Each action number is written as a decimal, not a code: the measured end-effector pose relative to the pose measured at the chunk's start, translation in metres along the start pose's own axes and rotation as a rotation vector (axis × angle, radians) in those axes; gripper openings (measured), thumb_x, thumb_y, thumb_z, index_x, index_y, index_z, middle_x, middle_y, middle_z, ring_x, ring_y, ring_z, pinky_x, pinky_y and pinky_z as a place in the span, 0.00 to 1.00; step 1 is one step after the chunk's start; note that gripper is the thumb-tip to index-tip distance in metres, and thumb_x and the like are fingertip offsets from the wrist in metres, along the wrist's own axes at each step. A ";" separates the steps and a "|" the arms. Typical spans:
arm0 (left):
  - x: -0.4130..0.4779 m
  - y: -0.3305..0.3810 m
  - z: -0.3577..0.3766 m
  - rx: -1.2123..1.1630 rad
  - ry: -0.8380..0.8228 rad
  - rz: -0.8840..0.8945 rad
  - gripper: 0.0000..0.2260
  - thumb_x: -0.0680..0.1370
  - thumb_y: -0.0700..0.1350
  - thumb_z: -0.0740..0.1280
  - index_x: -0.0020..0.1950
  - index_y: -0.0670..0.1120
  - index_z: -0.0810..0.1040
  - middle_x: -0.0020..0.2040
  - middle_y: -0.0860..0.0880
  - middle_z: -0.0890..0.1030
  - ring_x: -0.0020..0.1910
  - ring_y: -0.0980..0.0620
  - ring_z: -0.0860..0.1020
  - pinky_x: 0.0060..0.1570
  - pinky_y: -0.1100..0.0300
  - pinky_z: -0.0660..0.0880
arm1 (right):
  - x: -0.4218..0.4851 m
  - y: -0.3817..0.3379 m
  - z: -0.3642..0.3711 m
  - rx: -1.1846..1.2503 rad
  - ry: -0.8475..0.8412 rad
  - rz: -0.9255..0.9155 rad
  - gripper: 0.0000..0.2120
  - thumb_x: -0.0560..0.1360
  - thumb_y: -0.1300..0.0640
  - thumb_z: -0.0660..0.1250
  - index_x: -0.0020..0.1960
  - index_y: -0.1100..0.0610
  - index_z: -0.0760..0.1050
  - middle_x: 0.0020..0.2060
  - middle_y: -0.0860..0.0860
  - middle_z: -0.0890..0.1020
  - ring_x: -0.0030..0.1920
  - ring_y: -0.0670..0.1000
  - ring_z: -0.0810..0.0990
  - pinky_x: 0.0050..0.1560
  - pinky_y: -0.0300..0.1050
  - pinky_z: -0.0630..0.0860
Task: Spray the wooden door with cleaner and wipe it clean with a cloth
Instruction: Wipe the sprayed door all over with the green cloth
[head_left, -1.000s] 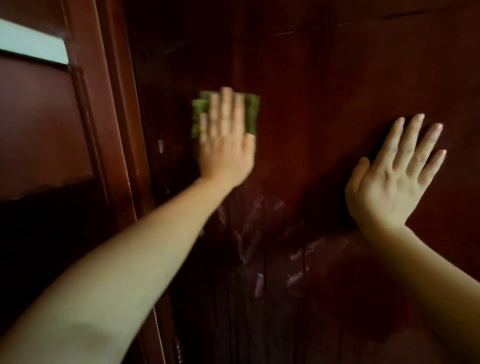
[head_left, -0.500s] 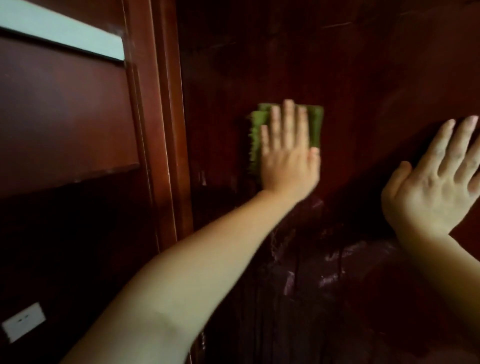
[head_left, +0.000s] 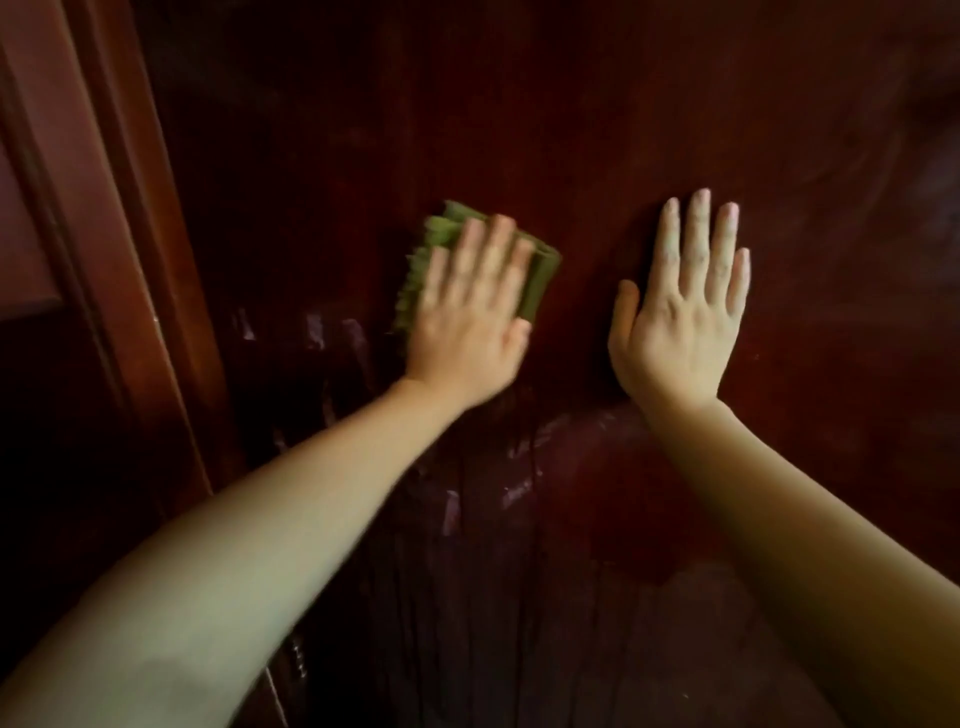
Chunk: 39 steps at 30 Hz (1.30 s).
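At the far left stands the door frame (head_left: 130, 249), with the wooden door (head_left: 519, 104) filling everything from there rightward. The left hand (head_left: 467, 322) lies flat on the green cloth (head_left: 441, 228), its grip not closed round it: fingers stretched, palm pinning it to the wood. The cloth sits under the fingers, peeping out toward 11 and 2 o'clock. Compared with half a second ago, the cloth has swung lower and tilted, so the wiping stroke seems to be working down toward the wet patch. Pale cleaner streaks (head_left: 452, 509) and runs lie at 6 o'clock from this hand, unwiped. At 3 o'clock, apart from the cloth, the right hand (head_left: 680, 317) rests open and empty on the door, bracing.
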<state>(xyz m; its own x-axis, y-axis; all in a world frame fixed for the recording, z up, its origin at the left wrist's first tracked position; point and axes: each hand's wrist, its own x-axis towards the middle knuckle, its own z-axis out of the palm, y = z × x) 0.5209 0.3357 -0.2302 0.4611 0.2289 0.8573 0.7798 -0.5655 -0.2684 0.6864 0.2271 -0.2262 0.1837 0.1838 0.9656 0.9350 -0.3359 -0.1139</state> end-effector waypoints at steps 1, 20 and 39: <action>-0.003 -0.020 0.001 0.019 -0.001 -0.103 0.37 0.75 0.55 0.58 0.80 0.43 0.52 0.81 0.41 0.54 0.80 0.40 0.52 0.77 0.42 0.49 | -0.005 0.009 -0.005 0.042 0.000 -0.033 0.32 0.80 0.53 0.58 0.80 0.59 0.53 0.80 0.58 0.54 0.80 0.59 0.49 0.78 0.54 0.47; -0.117 0.156 0.062 -0.062 -0.004 0.205 0.31 0.77 0.56 0.61 0.79 0.49 0.60 0.79 0.48 0.54 0.78 0.47 0.55 0.78 0.48 0.45 | -0.083 0.073 0.011 -0.056 0.046 0.080 0.33 0.78 0.55 0.59 0.80 0.61 0.51 0.78 0.61 0.56 0.79 0.63 0.53 0.78 0.57 0.47; -0.066 0.095 0.037 -0.130 0.027 0.005 0.36 0.76 0.55 0.61 0.80 0.43 0.55 0.80 0.42 0.58 0.80 0.41 0.53 0.77 0.44 0.44 | -0.118 0.040 0.002 0.100 0.001 0.103 0.36 0.76 0.58 0.62 0.79 0.65 0.50 0.78 0.66 0.53 0.78 0.67 0.49 0.78 0.58 0.43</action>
<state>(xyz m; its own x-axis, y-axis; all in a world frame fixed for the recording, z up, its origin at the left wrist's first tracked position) 0.5806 0.2964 -0.3283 0.4519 0.2053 0.8681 0.7155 -0.6647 -0.2152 0.7026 0.1943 -0.3448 0.2800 0.1525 0.9478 0.9369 -0.2588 -0.2351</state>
